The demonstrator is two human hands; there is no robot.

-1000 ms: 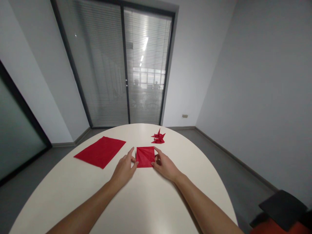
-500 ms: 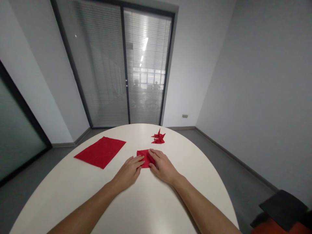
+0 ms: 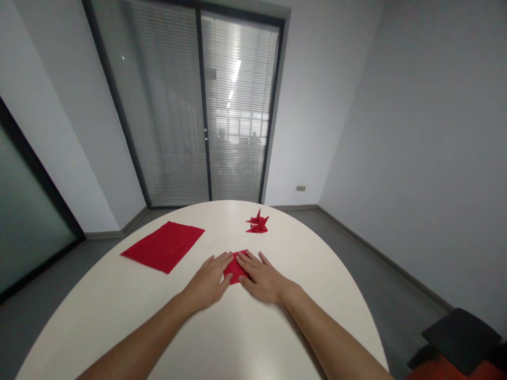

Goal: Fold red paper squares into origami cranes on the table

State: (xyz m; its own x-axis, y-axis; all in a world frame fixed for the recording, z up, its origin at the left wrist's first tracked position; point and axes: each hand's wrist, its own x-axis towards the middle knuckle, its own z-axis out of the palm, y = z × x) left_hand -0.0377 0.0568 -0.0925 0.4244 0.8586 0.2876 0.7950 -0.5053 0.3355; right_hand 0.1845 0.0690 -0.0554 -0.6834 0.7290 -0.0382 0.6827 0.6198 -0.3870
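Observation:
A small folded red paper (image 3: 235, 269) lies on the white round table (image 3: 222, 327) in front of me. My left hand (image 3: 208, 279) lies flat with its fingers stretched over the paper's left side. Flat on the paper's right side rests my right hand (image 3: 261, 277), fingers spread. Most of the paper is hidden under the two hands; only a red wedge shows between them.
A stack of flat red paper sheets (image 3: 163, 245) lies at the table's left. Several folded red paper cranes (image 3: 257, 224) sit near the far edge. Glass doors with blinds (image 3: 198, 105) stand behind the table. A black and red object (image 3: 455, 343) is at the lower right.
The red square was open between my fingertips a second ago. It has since been folded over into a smaller shape, and both hands have slid inward and now press flat on it.

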